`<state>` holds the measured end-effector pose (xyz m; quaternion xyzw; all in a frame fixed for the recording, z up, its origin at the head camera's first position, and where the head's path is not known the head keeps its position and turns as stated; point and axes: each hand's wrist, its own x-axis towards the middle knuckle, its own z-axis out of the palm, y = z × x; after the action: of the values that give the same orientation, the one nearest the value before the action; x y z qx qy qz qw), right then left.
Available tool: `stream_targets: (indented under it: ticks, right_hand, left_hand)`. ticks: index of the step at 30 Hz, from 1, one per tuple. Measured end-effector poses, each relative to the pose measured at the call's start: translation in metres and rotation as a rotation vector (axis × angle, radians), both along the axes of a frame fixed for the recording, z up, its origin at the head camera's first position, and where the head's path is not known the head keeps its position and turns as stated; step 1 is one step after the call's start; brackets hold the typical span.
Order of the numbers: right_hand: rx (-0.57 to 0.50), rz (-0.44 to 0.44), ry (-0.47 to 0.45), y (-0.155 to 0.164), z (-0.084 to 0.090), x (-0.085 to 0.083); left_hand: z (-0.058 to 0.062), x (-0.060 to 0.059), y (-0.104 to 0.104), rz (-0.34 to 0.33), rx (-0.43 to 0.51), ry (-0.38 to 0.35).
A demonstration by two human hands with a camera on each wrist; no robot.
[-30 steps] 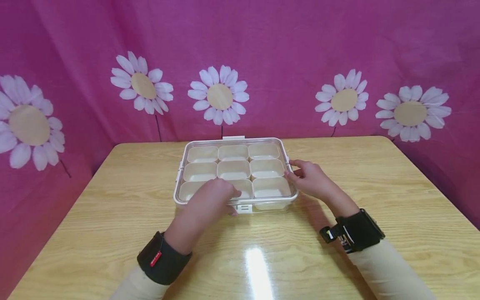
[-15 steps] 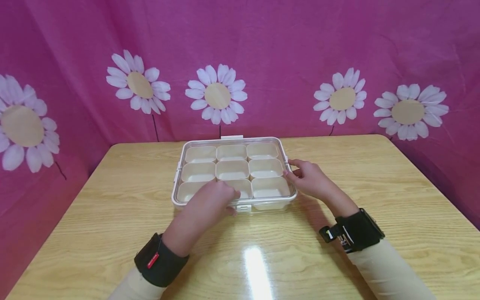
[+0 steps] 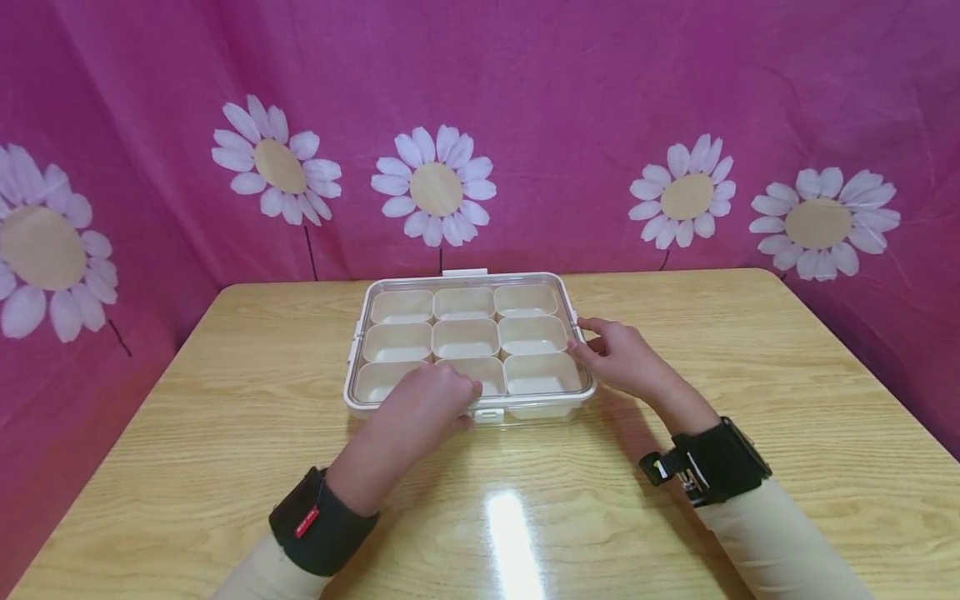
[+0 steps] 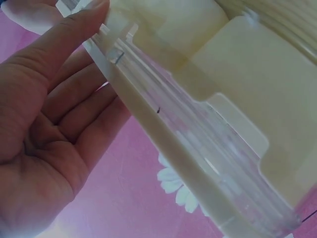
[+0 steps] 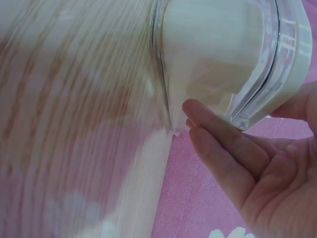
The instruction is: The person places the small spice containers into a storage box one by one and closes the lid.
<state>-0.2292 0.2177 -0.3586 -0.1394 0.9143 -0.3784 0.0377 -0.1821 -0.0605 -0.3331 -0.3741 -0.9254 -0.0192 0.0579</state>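
Observation:
A clear lidded box (image 3: 543, 412) with a white rim stands on the table, holding a grid of several cream cups (image 3: 466, 339) with nothing in them. At its front edge, my left hand (image 3: 420, 408) lays its fingers over the lid while the thumb reaches the white front latch (image 3: 489, 416). In the left wrist view, that thumb (image 4: 74, 32) presses by the rim's end, the fingers behind the rim. My right hand (image 3: 622, 358) grips the box's right side. Its fingers (image 5: 213, 144) lie along the lower wall in the right wrist view, with the thumb over the rim.
The wooden table (image 3: 247, 400) has a bright light reflection in front of the box. Close behind the table hangs a pink cloth (image 3: 555, 125) with white daisies. Another white latch (image 3: 465, 272) sticks out at the box's back edge.

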Motion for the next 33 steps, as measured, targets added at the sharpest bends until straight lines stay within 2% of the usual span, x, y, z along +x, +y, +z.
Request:
stream_targets:
  ticks: [8, 11, 24, 28, 33]
  right_hand:
    - [0.005, -0.009, -0.01, -0.001, -0.001, -0.002]
    - [0.012, -0.011, -0.009, -0.001, -0.002, -0.003]
    - [0.047, 0.003, -0.019, 0.0, 0.002, -0.002]
    - [0.079, 0.024, -0.015, -0.001, 0.003, -0.003]
    - [0.197, 0.055, 0.037, 0.001, 0.009, 0.0]
  left_hand:
    - [-0.005, 0.001, -0.001, -0.023, -0.026, 0.135]
    - [-0.007, 0.001, -0.001, -0.021, -0.022, 0.158]
    - [-0.005, 0.0, -0.001, 0.002, 0.008, 0.065]
    - [-0.005, 0.002, -0.002, 0.003, 0.004, 0.086]
    - [-0.004, 0.006, -0.001, -0.001, -0.011, 0.117]
